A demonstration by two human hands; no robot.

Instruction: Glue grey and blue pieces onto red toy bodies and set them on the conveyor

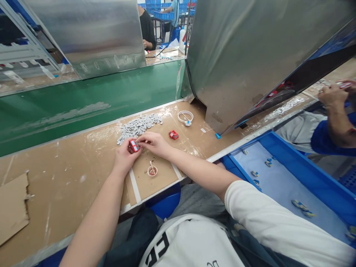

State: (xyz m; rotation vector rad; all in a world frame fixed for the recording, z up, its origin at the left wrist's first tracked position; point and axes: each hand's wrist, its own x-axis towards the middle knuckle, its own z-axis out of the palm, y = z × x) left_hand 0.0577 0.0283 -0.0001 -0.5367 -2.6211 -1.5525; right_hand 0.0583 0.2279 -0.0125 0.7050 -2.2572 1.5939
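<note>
Step in hand: fitting small grey piece onto red part (pixel 134 145). Left hand (pixel 124 157) clamped on red part, above taped cardboard bench (pixel 69 174). Right hand (pixel 156 144) fingertips pinched at part's top edge. Next move likely calls for fine alignment, light press.
Containers: small cup (pixel 152 170) below hands, stick inside; blue tray (pixel 306 174) right, few blue-yellow parts scattered.
Grey pieces pile (pixel 139 127) behind hands; second red part (pixel 174 134) beside.

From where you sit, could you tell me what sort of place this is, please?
Most likely a factory assembly line: a green conveyor runs past the bench, grey parts lie heaped, and blue bins hold pieces.
</note>
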